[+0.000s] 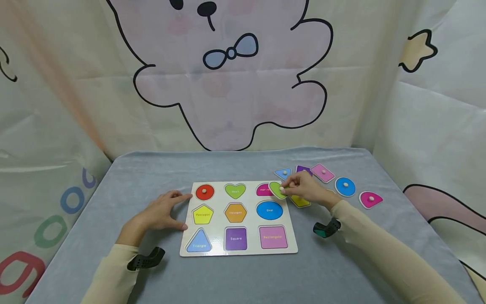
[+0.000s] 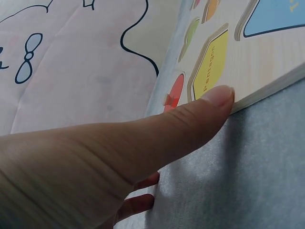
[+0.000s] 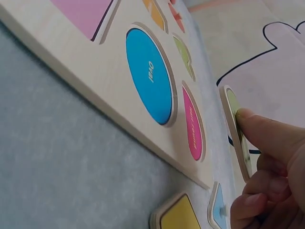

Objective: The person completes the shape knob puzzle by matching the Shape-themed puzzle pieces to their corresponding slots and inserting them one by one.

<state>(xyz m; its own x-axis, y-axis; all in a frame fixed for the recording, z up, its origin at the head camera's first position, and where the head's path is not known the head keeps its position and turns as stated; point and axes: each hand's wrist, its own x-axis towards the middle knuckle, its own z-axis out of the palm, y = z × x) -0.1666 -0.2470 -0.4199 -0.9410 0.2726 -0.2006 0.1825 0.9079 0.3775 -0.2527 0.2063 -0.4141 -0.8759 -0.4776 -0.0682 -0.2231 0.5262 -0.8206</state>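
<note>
A white wooden puzzle board [image 1: 218, 236] with labelled coloured shape recesses lies flat on the cloth. My left hand [image 1: 155, 213] rests at its left edge, fingers spread; the thumb [image 2: 217, 98] touches the edge near the yellow pentagon recess [image 2: 212, 62]. Between thumb and fingers, my right hand [image 1: 309, 188] pinches a green heart piece [image 1: 276, 191], raised over the board's upper right corner. In the head view it partly covers the pink half-round recess [image 1: 263, 190]. The heart recess [image 1: 235, 191] shows its green floor. A red circle piece [image 1: 205, 192] with a knob sits at the board's upper left.
Right of the board lie loose knobbed pieces: a yellow one [image 1: 300, 202] by its edge, a blue triangle [image 1: 282, 173], a purple one [image 1: 303, 169], a pink rectangle [image 1: 322, 174], a blue oval [image 1: 345, 187] and a pink half-round [image 1: 370, 199]. Grey-blue cloth [image 1: 243, 278] covers the table.
</note>
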